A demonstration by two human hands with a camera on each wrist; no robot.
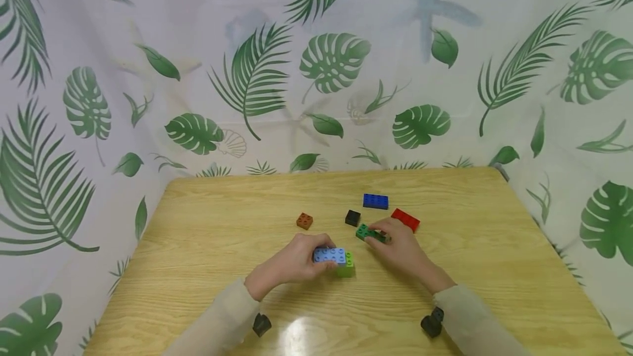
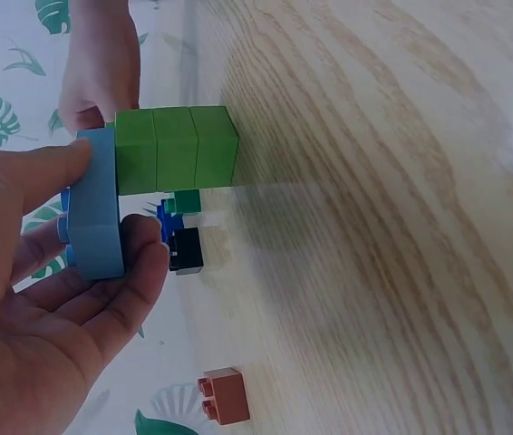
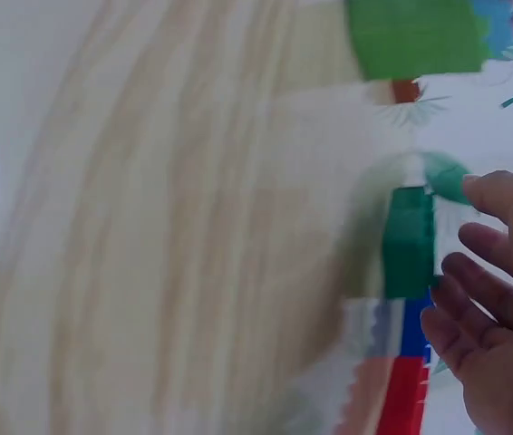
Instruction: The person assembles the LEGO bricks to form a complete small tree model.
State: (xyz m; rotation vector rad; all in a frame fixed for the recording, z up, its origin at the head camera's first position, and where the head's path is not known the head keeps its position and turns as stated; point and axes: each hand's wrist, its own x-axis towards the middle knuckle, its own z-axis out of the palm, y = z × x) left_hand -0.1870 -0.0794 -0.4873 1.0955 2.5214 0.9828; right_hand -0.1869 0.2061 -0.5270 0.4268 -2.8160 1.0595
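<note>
My left hand (image 1: 299, 257) pinches a light blue toy brick (image 1: 329, 256) between thumb and fingers. Under one end of that brick is a stack of light green bricks (image 2: 175, 149); whether its base touches the table I cannot tell. My right hand (image 1: 403, 243) is over a dark green brick (image 1: 364, 232) on the table. In the right wrist view, its thumb and fingers are spread beside this dark green brick (image 3: 409, 243), with a gap at the thumb. A red brick (image 1: 406, 218) lies just behind the right hand, partly covered.
Beyond the hands are a small black brick (image 1: 353, 217), a blue brick (image 1: 376, 201) and a brown brick (image 1: 304, 221). All stand on the wooden table (image 1: 222, 213). A leaf-print cloth (image 1: 277, 98) hangs along the table's far edge and sides.
</note>
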